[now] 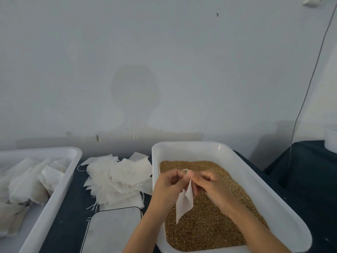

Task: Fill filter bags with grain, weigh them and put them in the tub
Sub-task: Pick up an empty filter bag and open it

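Left of the grain tray (237, 154) sit a tub of filled bags (60, 181), a loose bag pile (118, 178) and a scale (113, 229). Over the grain (209, 229), the left hand (168, 185) and right hand (209, 183) pinch an empty filter bag (185, 201) at its top edge.

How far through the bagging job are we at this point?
Done: the white plastic tub on the left already holds a heap of bags. In hand: left hand and right hand pinch the top of one thin white filter bag over the white tub of brown grain; it looks flat, unfilled. Left: the pile of empty white bags, and weighing on the flat scale.
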Demonstrator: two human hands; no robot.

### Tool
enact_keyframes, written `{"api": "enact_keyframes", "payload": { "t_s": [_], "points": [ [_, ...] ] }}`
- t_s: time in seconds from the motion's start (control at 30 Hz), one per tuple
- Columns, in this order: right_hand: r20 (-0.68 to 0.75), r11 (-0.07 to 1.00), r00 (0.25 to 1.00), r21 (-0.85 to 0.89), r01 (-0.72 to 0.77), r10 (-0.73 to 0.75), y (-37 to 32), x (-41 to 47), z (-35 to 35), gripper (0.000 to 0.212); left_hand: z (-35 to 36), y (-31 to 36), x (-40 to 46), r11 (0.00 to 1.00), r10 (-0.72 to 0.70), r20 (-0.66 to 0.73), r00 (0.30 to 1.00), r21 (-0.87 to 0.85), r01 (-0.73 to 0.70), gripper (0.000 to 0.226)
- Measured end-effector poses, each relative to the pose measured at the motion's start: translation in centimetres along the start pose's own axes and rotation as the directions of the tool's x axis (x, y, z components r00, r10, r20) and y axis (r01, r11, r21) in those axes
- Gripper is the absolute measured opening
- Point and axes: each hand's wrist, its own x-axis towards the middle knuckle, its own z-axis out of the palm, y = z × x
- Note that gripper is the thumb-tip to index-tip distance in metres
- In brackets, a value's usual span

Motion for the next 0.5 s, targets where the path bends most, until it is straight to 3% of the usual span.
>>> {"api": "enact_keyframes", "payload": {
  "t_s": [0.1,0.23,0.5],
  "points": [
    [-0.013,0.998,1.0,-0.067,-0.011,0.01,0.15,-0.02,-0.03,0.066,0.04,-0.29,0.02,0.999,-0.018,-0.021,1.0,0.036,0.019,0.022],
    [0.01,1.0,1.0,-0.003,-0.01,0.01,0.27,-0.02,-0.12,0.051,-0.18,-0.02,0.04,0.994,-0.071,0.029,0.997,-0.077,0.073,0.016],
    [0.04,0.978,0.999,0.211,0.01,-0.019,-0.01,-0.22,-0.13,0.042,-0.42,0.11,-0.04,0.989,0.004,0.105,0.994,-0.151,0.012,0.011]
  ]
}}
